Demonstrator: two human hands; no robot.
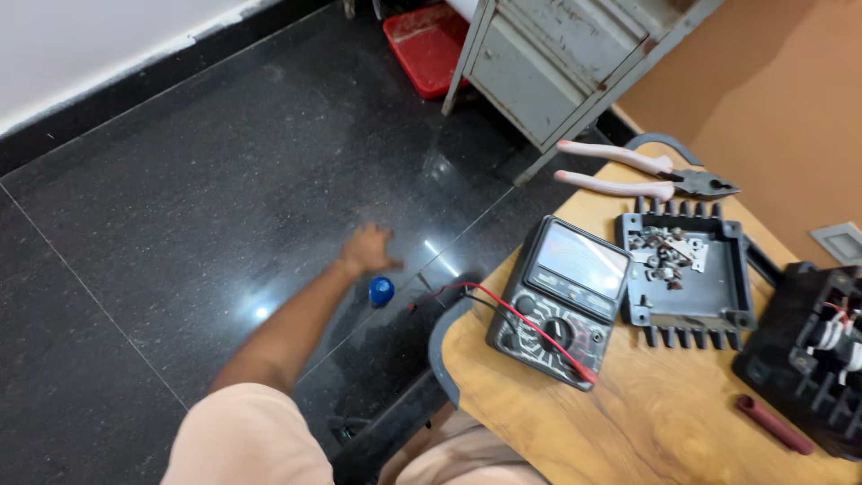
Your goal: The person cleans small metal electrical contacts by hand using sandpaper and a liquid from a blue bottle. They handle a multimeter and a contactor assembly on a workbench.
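Observation:
My left hand (368, 249) reaches down to the dark polished floor (180, 224), fingers spread, with nothing in it. A small blue round object (382, 290) lies on the floor just beside my wrist, apart from the fingers. My right hand is out of view. On the round wooden table (664, 422) at the right sits an analog multimeter (561, 301), with a red lead (503, 310) running across it.
A black finned cover (732, 292) holding several screws lies beside the meter. Pink-handled pliers (642, 175) rest at the table's far edge. A black electrical unit (808, 359) and a red probe (774, 424) are at right. A grey metal cabinet (557, 63) and red tray (426, 45) stand beyond.

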